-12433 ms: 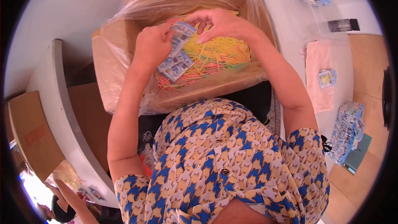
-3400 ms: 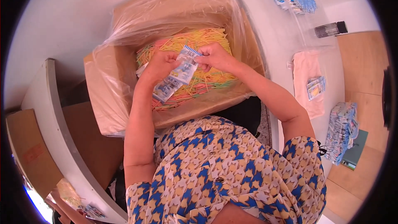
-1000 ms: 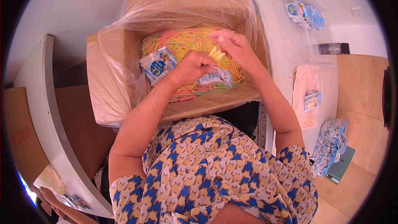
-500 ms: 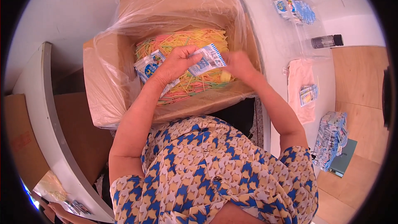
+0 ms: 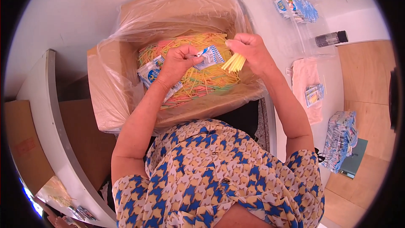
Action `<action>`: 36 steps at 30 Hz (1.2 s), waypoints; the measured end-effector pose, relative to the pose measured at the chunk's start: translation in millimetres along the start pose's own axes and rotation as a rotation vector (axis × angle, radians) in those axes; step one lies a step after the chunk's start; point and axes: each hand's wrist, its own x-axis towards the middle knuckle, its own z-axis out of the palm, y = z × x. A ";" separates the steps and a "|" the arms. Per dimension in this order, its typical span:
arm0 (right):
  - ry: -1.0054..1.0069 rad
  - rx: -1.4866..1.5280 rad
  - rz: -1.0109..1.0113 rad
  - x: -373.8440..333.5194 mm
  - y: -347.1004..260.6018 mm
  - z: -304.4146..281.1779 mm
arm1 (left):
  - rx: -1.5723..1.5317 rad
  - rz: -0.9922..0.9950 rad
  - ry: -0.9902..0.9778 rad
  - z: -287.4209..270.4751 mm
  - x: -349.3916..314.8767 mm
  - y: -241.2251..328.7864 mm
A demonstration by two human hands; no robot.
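Observation:
A plastic-lined cardboard box (image 5: 110,88) holds a heap of thin pastel sticks (image 5: 185,42) in yellow, pink and green. Over the heap, my left hand (image 5: 178,64) pinches a small blue-and-white packet (image 5: 209,57) by one end. My right hand (image 5: 249,50) is closed round a bundle of yellow sticks (image 5: 234,62), their ends pointing down to the left, just right of that packet. Other blue-and-white packets (image 5: 148,71) lie on the sticks by my left wrist, partly hidden by it.
On the white table at the right are a clear plastic bin (image 5: 291,38) with packets, a dark-capped bottle (image 5: 331,39) and a pink cloth (image 5: 307,74) bearing filled packets (image 5: 314,95). A tall stack of packets (image 5: 339,139) stands farther right. Another person's hand (image 5: 63,221) shows lower left.
My right hand has risen slightly and turned, bringing the bundle of yellow sticks into clear view. The packet in my left hand has tilted, and its near face looks bent.

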 end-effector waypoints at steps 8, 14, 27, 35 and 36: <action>-0.057 0.014 0.116 11.3 -19.0 -0.5 | -0.023 -0.078 0.040 8.7 -8.8 16.1; -0.009 -0.464 -0.205 25.5 -16.2 5.7 | 0.033 -0.088 -0.009 7.5 -5.9 15.9; -0.016 -0.532 -0.616 15.8 -12.6 21.5 | -0.103 -0.124 -0.021 5.0 -3.7 5.5; 0.140 -0.604 -0.690 -0.7 35.5 -24.4 | 0.111 -0.248 -0.037 34.5 25.3 -4.5; 0.048 -0.548 -0.588 -7.0 34.5 -43.1 | 0.115 -0.217 -0.030 41.5 29.8 -8.8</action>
